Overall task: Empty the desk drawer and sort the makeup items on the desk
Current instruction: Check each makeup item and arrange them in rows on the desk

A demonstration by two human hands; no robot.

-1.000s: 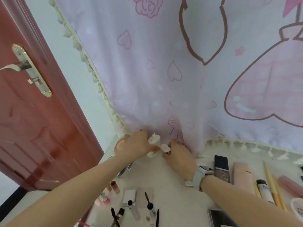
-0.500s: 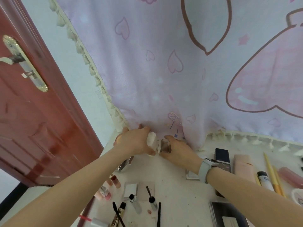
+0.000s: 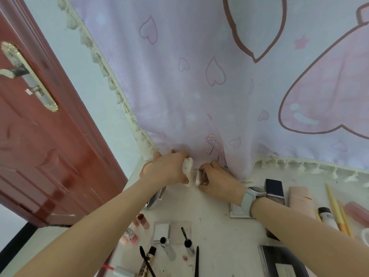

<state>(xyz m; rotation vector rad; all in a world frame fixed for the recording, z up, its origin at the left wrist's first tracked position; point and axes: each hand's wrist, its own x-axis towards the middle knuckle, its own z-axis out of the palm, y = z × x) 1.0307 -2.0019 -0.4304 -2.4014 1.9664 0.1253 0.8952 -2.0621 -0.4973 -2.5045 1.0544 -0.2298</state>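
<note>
At the far edge of the desk (image 3: 215, 222), right under the hem of the pink curtain (image 3: 199, 86), the left hand (image 3: 165, 169) grips a small white bottle (image 3: 188, 172) with its fingers curled round the body, and the right hand (image 3: 217, 179) pinches a small clear, pinkish piece (image 3: 200, 176) pressed against the bottle's side — probably its cap, though it is too small to tell for sure. The bottle looks light and rigid, with a smooth surface that could slip in the fingers, so the body is best held in a full wrap as now, while the small piece calls for a fingertip pinch on its sides; if it is glass or hard plastic, it could chip on a fall. Both sit just above the desk, well apart from the mascara wands (image 3: 186, 239) and the lip glosses (image 3: 142, 219) nearer the person. Compared with a second ago, the two hands have closed together: the white bottle, then tilted with its top showing between them, now stands more upright, and the clear piece has come into view in the right hand's fingers.
</note>
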